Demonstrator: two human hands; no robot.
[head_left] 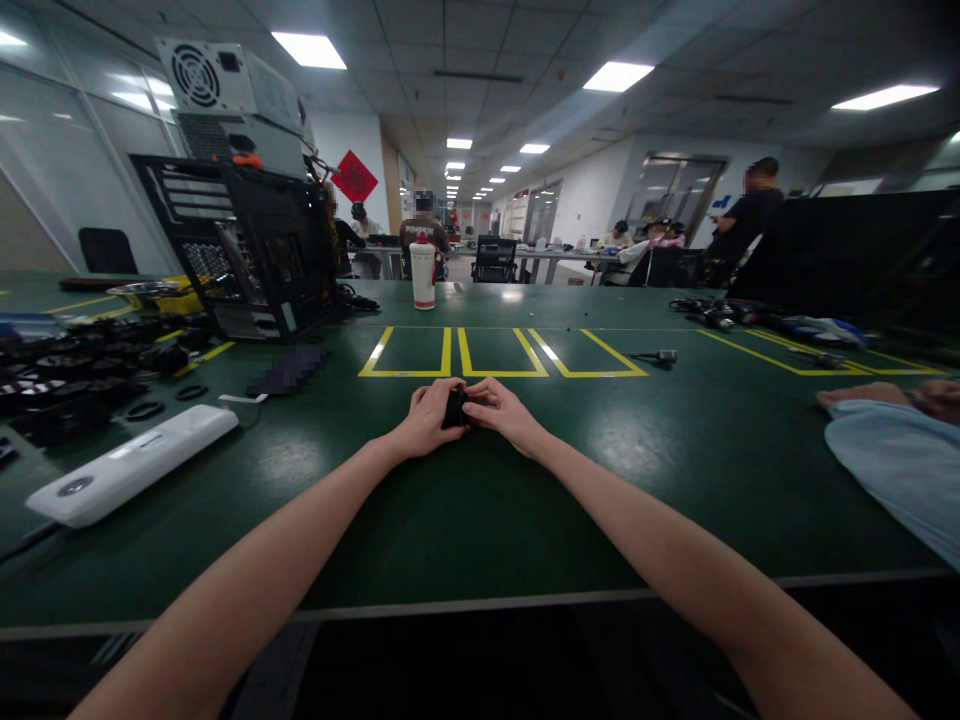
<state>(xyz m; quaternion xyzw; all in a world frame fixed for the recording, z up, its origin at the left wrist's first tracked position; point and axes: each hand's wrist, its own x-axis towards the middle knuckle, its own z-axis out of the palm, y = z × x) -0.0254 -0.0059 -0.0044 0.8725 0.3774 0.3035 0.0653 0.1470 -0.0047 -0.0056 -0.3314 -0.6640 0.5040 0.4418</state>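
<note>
Over the middle of the green table [480,520], my left hand [427,418] is wrapped round a small black object [455,408], whose kind I cannot make out. From the other side, my right hand [504,412] pinches the same object with thumb and fingertips. Much of the object is hidden behind the fingers. Just beyond both hands, yellow tape outlines [502,374] mark the table top.
A white power strip [139,465] and black rings [145,410] lie to the left, before an open computer case [255,250]. A white cup [424,275] stands further back. A short black cable connector [664,356] and another person's sleeve [885,450] are on the right.
</note>
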